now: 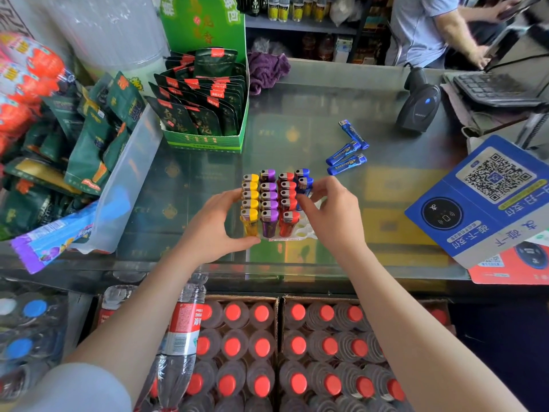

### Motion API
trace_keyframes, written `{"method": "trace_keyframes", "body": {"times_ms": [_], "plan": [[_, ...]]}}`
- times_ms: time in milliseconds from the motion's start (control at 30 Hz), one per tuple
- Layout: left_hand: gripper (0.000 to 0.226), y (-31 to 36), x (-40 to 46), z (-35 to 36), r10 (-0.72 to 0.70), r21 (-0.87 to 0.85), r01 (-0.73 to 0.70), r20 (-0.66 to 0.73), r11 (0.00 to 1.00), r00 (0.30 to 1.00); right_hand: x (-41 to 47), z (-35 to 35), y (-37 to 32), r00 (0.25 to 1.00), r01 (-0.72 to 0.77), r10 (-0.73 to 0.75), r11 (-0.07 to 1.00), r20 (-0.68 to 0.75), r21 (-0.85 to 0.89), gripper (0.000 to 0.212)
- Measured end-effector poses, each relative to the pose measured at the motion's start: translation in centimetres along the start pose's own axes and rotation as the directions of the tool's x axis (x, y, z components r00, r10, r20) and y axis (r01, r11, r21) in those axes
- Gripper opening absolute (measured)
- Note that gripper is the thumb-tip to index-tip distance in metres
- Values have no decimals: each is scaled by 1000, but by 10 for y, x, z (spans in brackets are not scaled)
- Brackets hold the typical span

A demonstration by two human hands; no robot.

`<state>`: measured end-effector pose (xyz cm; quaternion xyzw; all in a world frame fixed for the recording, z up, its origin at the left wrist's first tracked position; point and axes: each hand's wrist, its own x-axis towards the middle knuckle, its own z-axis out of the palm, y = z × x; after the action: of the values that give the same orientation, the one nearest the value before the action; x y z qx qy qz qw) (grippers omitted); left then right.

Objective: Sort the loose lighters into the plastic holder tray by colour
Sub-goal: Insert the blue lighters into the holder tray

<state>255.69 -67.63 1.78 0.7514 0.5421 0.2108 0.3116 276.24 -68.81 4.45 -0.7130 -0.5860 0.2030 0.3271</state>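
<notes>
A white plastic holder tray point(304, 230) stands on the glass counter. It holds upright rows of yellow lighters point(250, 200), purple lighters point(269, 200) and red lighters point(287, 200), plus two blue lighters point(304, 181) at the back of the right row. My left hand point(221, 226) grips the tray's left side, thumb at its front corner. My right hand point(332, 211) pinches a blue lighter standing in the right row, mostly hidden by the fingers. Three loose blue lighters point(346, 153) lie on the counter beyond the tray.
A green display box of dark packets point(208, 120) stands at the back left, snack bags point(83, 144) to the left. A barcode scanner point(420, 105) and a blue QR payment sign point(487, 200) are on the right. Crates of red-capped bottles point(279, 352) sit below the counter. A person is behind.
</notes>
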Motion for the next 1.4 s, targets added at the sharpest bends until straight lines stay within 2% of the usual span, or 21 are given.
{"method": "trace_keyframes", "body": {"times_ms": [367,533,633,700,767,833,900,1000,1200,1300,1400], "plan": [[77,2,-1,0,1,-5,-1,2,1000,1000,-2,5,8,994,101,-101,995,-42,3,19],[76,3,-1,0,-2,-12,3,2,1000,1000,1,2,11,991,134,-134,991,3,3,18],[75,4,-2,0,-14,-12,13,-6,1000,1000,5,-5,19,982,166,-167,986,92,18,15],[74,3,-1,1,-13,-8,13,-4,1000,1000,8,-13,31,982,180,-181,983,56,28,13],[73,3,0,1,-1,1,1,0,1000,1000,17,-19,43,991,109,-107,994,-79,28,11],[72,2,0,1,2,8,-2,-2,1000,1000,31,-19,50,991,-8,8,1000,-137,3,17],[73,1,1,1,3,5,-3,-7,1000,1000,46,-16,53,992,-96,90,993,-90,-64,24],[75,1,0,1,17,-6,-17,-11,1000,1000,64,-13,49,985,-171,167,978,-49,-118,22],[75,1,1,1,12,-23,-13,-44,1000,999,84,-7,40,954,-298,281,928,-104,-224,29],[76,0,1,1,7,-16,-8,-33,1000,999,84,-2,38,952,-303,275,910,-135,-284,26],[77,-2,2,1,8,-14,-9,-27,1000,1000,84,0,38,943,-327,294,906,-157,-269,22]]}}
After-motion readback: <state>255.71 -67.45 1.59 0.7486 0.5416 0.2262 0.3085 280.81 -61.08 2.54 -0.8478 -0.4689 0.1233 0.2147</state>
